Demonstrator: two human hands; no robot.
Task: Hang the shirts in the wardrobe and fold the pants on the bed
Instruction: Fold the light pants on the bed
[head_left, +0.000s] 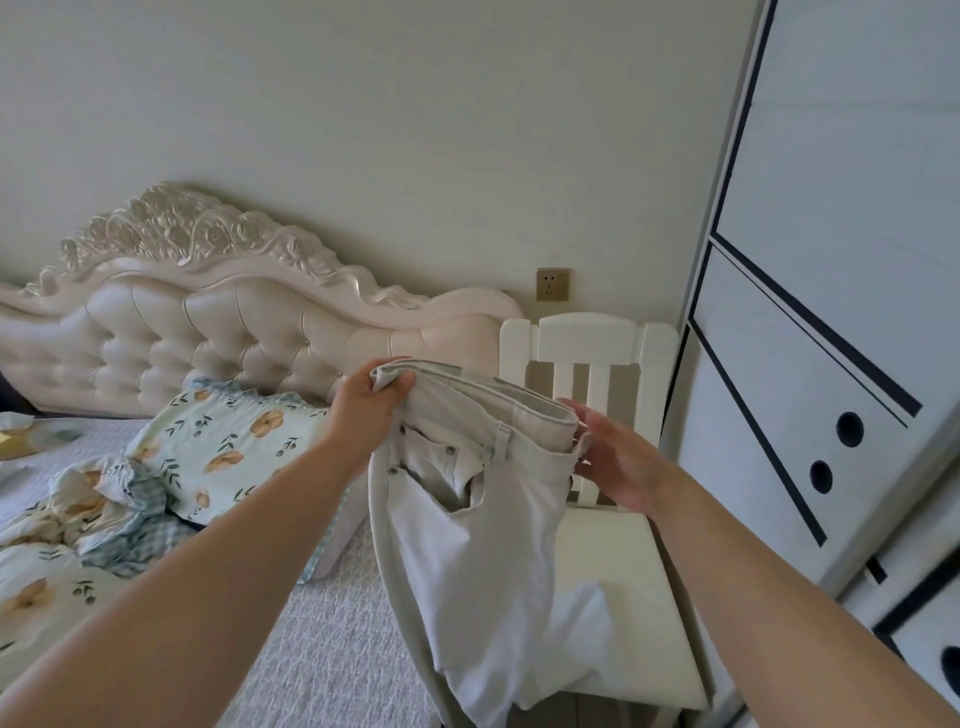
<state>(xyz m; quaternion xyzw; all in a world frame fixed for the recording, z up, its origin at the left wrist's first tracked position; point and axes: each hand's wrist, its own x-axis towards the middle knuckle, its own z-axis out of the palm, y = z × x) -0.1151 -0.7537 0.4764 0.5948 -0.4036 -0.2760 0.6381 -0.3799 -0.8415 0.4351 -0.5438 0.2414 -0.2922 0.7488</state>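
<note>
folding is judged begun: the pants (467, 525) are clamped at the waistband by the left hand (370, 410); the right hand (618, 462) opposite, hold cannot be told. legs hanging below must be aligned next.

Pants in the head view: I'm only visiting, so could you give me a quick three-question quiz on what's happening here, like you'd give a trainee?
1. True or false: the pants lie folded flat on the bed.
2. What stands between the bed and the wardrobe? A) a white chair B) a floor lamp C) a laundry basket
3. Fill in: the left hand grips the pants by the ____.

Key
1. False: they are held up in the air, unfolded.
2. A
3. waistband
</note>
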